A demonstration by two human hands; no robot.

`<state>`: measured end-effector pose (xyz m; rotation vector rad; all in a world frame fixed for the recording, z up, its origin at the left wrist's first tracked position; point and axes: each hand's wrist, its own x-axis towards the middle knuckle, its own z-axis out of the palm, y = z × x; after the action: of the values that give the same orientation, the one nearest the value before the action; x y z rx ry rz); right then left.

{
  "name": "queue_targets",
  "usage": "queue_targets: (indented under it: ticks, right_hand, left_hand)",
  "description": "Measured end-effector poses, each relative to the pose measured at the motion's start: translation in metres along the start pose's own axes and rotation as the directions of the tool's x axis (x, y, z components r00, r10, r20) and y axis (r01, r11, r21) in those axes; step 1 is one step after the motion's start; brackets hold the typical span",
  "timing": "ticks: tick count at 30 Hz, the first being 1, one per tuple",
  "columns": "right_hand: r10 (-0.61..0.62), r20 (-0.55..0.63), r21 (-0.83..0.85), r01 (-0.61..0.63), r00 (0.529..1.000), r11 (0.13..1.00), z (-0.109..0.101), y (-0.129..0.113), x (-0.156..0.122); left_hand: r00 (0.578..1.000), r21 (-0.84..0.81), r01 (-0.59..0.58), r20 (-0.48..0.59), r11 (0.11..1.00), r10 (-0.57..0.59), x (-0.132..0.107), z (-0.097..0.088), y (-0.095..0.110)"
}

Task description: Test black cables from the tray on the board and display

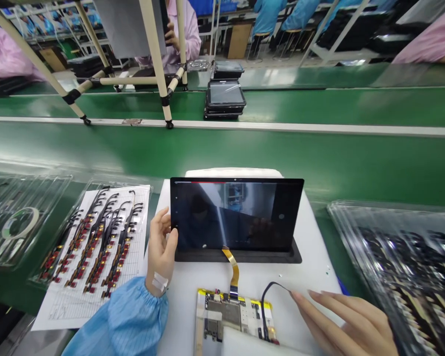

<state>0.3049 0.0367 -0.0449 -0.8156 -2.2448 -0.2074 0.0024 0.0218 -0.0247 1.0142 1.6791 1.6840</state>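
Hands apart, one on each side of the work. Left hand [161, 242] curled round the left edge of a black tablet display panel [237, 215], thumb on the glass, fingers behind the edge. Right hand [343, 324] open and palm down, fingers spread; its fingertips [296, 295] at or just beside a thin black wire [269, 301], contact not clear from this view.

Panel straight ahead of the person, long axis running crosswise, lower edge along a dark cradle [237, 256] on a white mat [315, 252]. Left hand nearer the panel. Amber ribbon cable [233, 262] drops from the panel's lower edge to a circuit board [232, 316] edged in yellow tape, which lies closer to the body. Right hand nearer the board and wire.

White tape strip on the left wrist [159, 283], blue elastic-cuffed sleeve [133, 316] above it. To the left, flex cables with red tabs [92, 242] lie on a printed sheet in a clear tray. To the right, a clear tray [393, 232] of dark parts. Beyond, a green conveyor belt [300, 106] carries stacked tablets [225, 96]; a co-worker in pink [181, 49] sits behind a pale frame.
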Motion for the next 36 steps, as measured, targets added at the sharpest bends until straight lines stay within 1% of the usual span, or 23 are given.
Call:
queue_targets:
  ticks: [2,4,7,10,12,15,18,20,22,26,33,36]
  right_hand:
    - [-0.050,-0.020,-0.006,0.050,0.999,0.999,0.002,-0.004,-0.001]
    - [-0.039,-0.050,-0.017,0.039,0.998,0.999,0.004,-0.006,-0.001]
    - [-0.025,-0.097,-0.032,0.021,0.995,0.999,0.005,-0.009,0.001]
    - [-0.024,-0.121,-0.044,0.019,0.992,0.999,0.005,-0.014,0.006]
    - [-0.040,-0.129,-0.051,0.033,0.991,0.998,0.005,-0.017,0.011]
    - [-0.059,-0.164,-0.060,0.050,0.985,0.997,0.006,-0.020,0.018]
    - [-0.074,-0.190,-0.056,0.065,0.979,0.996,0.011,-0.018,0.023]
    - [-0.095,-0.190,-0.039,0.089,0.977,0.995,0.015,-0.015,0.024]
    - [-0.106,-0.174,-0.014,0.105,0.979,0.994,0.018,-0.013,0.024]
    - [-0.093,-0.149,0.010,0.096,0.984,0.995,0.020,-0.009,0.019]
    - [-0.087,-0.078,-0.025,0.085,0.993,0.996,0.012,-0.007,0.013]
    - [-0.067,-0.078,-0.027,0.065,0.995,0.998,0.012,-0.007,0.012]
  left_hand:
    - [0.998,0.006,-0.016,-0.058,1.000,0.017,0.002,0.000,0.000]
    - [0.996,0.028,-0.019,-0.090,0.999,0.021,0.004,0.001,0.003]
    - [0.995,0.091,-0.033,-0.090,0.995,0.041,0.009,0.006,0.015]
    - [0.990,0.175,-0.101,-0.081,0.979,0.116,0.015,0.016,0.026]
    - [0.981,0.225,-0.156,-0.074,0.962,0.177,0.018,0.022,0.028]
    - [0.968,0.257,-0.206,-0.086,0.944,0.235,0.019,0.026,0.022]
    - [0.971,0.179,-0.204,-0.090,0.962,0.222,0.018,0.023,0.013]
    - [0.978,0.104,-0.191,-0.061,0.976,0.198,0.017,0.020,0.009]
    - [0.983,0.070,-0.180,-0.017,0.981,0.182,0.016,0.018,0.006]
    - [0.987,0.106,-0.163,0.028,0.981,0.160,0.014,0.018,0.005]
    - [0.988,0.130,-0.155,0.049,0.979,0.150,0.012,0.017,0.007]
    - [0.986,0.133,-0.162,0.050,0.978,0.156,0.012,0.016,0.006]
